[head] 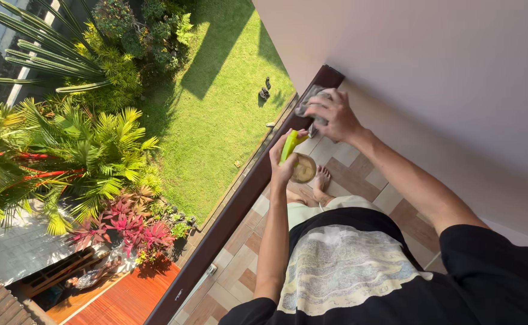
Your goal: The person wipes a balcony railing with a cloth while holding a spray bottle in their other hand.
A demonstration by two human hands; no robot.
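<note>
Right hand half hides, perhaps, a cloth

The spray bottle in the left hand has a bright yellow-green head and a pale, amber-tinted body. The cloth under the right hand looks grey, though glare makes that uncertain. The railing is dark brown. The floor tiles form a checker of beige and reddish brown. The shirt is black with a cream, faintly marbled print. Below, the lawn is vivid green, the shrubs magenta-red, and the deck orange-brown.
</note>
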